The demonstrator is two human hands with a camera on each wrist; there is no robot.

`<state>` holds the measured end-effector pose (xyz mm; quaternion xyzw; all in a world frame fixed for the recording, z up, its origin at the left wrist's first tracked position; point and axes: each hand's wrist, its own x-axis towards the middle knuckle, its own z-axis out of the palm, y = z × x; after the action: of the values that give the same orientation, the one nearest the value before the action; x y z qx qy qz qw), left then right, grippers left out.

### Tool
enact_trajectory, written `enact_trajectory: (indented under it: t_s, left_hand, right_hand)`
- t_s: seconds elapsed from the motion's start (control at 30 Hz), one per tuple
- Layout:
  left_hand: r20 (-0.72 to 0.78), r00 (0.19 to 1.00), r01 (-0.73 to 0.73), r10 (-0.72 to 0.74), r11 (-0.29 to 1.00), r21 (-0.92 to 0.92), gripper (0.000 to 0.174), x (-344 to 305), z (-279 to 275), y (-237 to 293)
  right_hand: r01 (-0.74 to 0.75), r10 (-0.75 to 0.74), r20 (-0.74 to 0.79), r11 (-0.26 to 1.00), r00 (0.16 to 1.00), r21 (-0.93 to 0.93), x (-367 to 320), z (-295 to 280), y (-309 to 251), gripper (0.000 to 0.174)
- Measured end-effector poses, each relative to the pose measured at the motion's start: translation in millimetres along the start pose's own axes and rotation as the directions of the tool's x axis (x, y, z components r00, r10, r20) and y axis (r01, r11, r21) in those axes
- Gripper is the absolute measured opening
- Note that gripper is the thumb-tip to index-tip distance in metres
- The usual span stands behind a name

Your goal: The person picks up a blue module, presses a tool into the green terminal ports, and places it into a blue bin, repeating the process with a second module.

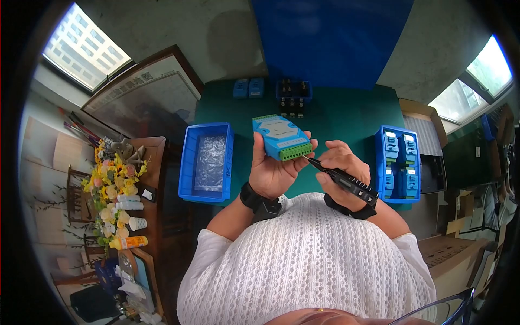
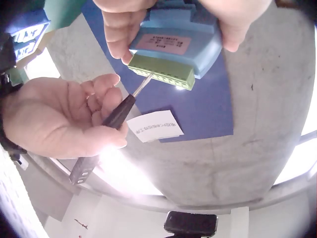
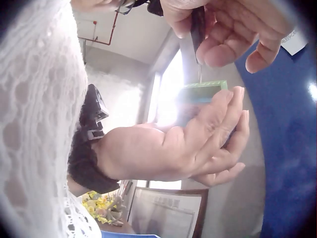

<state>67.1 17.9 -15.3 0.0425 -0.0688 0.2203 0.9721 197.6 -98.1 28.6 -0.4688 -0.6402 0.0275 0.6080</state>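
Observation:
A blue module (image 1: 277, 134) with green terminal blocks rests in my left hand (image 1: 271, 177), thumb on one side and fingers on the other. Its near green terminal block (image 2: 163, 73) faces my right hand. In my right hand (image 1: 353, 164) I grip a black-handled screwdriver (image 2: 118, 114), fingers curled round the handle. The screwdriver's thin metal shaft (image 2: 143, 85) slants up to the terminal block, tip right at its row of openings. In the right wrist view, the left hand's fingers (image 3: 218, 129) cover much of the module.
On the green table, a blue tray (image 1: 187, 162) with clear plastic bags stands at left. Another blue tray (image 1: 399, 199) at right holds several blue modules. Two blue modules (image 1: 248, 88) and a bin of black parts (image 1: 293, 99) lie at the back. Flowers (image 1: 116, 184) stand on a side table.

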Motion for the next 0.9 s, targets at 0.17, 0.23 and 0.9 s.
enact_trajectory:
  t_s: [0.17,0.23,0.9]
  left_hand:
    - [0.008,1.0,-0.011,0.011,1.0,0.025,0.072,0.2,3.7,-1.7]
    - [0.001,1.0,-0.011,0.011,0.999,0.036,0.072,0.1,3.4,-1.3]
    - [-0.029,0.999,-0.024,0.028,0.991,0.129,0.073,-0.8,3.4,-3.0]
  right_hand:
    - [0.002,-0.002,-0.002,1.0,1.0,0.016,-1.6,-0.4,0.3,0.027]
    - [0.006,-0.006,-0.001,1.0,1.0,0.024,-1.7,-0.6,-0.2,0.027]
    - [0.018,-0.02,0.024,0.998,1.0,0.065,-1.5,0.2,-4.0,0.028]
